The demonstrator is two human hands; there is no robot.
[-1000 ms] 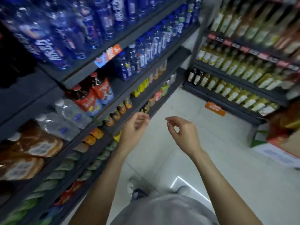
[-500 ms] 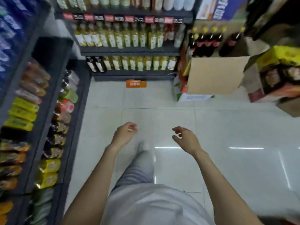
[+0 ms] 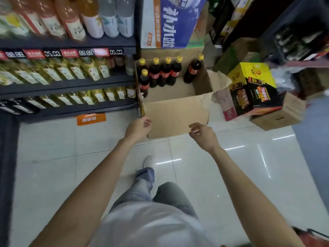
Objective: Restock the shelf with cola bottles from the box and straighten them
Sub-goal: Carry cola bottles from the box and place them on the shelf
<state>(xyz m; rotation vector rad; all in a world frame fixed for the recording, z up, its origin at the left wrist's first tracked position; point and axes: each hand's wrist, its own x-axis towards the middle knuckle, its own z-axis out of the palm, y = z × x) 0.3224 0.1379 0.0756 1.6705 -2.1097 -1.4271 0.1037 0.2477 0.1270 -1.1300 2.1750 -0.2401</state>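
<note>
Both hands hang empty, fingers loosely curled, the left hand (image 3: 138, 128) and right hand (image 3: 203, 133) before an open cardboard box (image 3: 175, 116) of yellow-capped, red-labelled cola bottles (image 3: 164, 73); label text unreadable.

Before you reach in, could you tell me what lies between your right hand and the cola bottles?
In the head view, the box's near wall and bare box floor lie between the right hand and the cola bottles.

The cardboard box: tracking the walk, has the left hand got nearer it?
Yes. The left hand now overlaps the cardboard box front; earlier it was well short.
</note>
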